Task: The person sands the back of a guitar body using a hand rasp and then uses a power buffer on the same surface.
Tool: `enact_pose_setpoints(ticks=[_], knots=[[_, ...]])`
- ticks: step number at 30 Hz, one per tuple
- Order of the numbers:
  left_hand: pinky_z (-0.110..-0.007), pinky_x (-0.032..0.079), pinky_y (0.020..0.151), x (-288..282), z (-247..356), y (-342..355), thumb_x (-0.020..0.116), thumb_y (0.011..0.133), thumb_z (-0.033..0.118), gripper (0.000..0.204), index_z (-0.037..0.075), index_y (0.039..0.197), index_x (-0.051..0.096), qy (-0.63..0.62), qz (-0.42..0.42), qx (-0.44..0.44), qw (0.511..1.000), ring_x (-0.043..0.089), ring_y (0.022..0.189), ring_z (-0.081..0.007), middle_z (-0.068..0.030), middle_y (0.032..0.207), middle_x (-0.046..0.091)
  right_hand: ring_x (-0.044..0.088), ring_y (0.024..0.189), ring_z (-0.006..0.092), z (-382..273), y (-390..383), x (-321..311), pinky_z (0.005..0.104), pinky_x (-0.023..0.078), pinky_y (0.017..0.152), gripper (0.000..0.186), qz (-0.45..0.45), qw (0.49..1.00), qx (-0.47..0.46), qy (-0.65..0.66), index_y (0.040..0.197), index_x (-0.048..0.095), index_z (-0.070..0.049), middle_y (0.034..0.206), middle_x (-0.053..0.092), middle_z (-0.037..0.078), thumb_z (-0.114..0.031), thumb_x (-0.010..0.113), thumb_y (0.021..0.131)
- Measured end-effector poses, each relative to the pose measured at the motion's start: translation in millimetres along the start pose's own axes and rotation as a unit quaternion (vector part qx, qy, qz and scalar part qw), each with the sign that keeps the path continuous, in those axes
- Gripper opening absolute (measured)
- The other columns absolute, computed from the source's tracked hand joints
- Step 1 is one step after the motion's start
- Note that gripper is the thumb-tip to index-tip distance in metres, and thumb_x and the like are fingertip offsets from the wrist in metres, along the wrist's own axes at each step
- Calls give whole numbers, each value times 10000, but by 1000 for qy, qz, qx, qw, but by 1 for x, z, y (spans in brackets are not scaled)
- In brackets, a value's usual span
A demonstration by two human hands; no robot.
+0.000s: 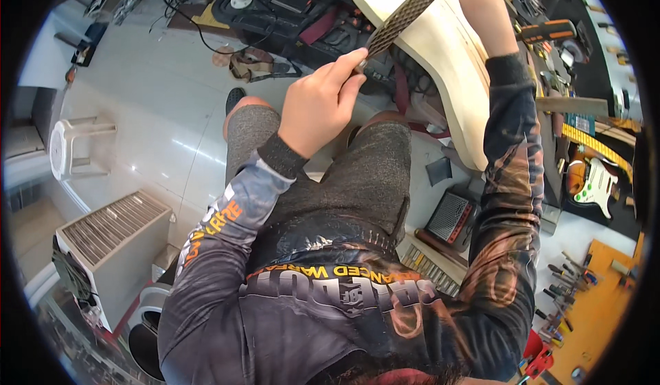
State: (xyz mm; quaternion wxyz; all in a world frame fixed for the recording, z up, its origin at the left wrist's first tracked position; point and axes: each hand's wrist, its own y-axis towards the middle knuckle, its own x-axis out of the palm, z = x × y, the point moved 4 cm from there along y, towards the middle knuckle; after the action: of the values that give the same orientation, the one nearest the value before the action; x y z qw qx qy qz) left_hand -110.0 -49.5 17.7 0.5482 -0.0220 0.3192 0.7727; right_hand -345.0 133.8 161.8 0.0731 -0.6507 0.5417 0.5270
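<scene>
A long flat rasp with a dark lattice face [405, 15] runs diagonally across the pale wooden body [454, 110], which has a curved edge, at the top right. My left hand [322, 100] is closed on the rasp's lower end, with thumb and forefinger pinching it. My right hand [474, 3] is closed round the upper end at the top edge of the view. The rasp lies over the wood's upper curved edge; whether it touches the surface I cannot tell.
An orange-handled tool [548, 31] and an electric guitar [591, 182] lie at right. A small amplifier [450, 214] stands below the wood. Cables and cases crowd the top. A white stool [62, 150] and slatted-top box [113, 227] stand left. Tools lie on a board [605, 323] at lower right.
</scene>
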Motion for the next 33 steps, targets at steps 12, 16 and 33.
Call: enact_pose_setpoints(ticks=[12,16,33], knots=[[-257,458,685,32,1,-60,670,1109,100,352,26,1436,563,-422,-234,-256,837,594,755,-71,-16,938,681,578,889,47,66,-113,-53,235,495,794,293,-177,945,132,242,1351,675,4,1016,643,-41,-216,643,1160],[-319,551,777,35,-7,-92,658,1107,83,396,40,1496,597,-229,-227,-147,935,715,849,-170,-85,978,734,591,881,87,37,-157,-70,272,505,806,220,-158,978,121,64,1215,712,11,940,671,-1,-189,652,1145],[-390,601,862,36,9,-86,749,1038,108,431,69,1461,674,-148,-220,-88,960,770,962,-337,-151,1136,771,582,809,124,42,-164,-72,299,501,761,226,-133,983,114,46,1182,669,-4,874,651,69,-220,691,1118]])
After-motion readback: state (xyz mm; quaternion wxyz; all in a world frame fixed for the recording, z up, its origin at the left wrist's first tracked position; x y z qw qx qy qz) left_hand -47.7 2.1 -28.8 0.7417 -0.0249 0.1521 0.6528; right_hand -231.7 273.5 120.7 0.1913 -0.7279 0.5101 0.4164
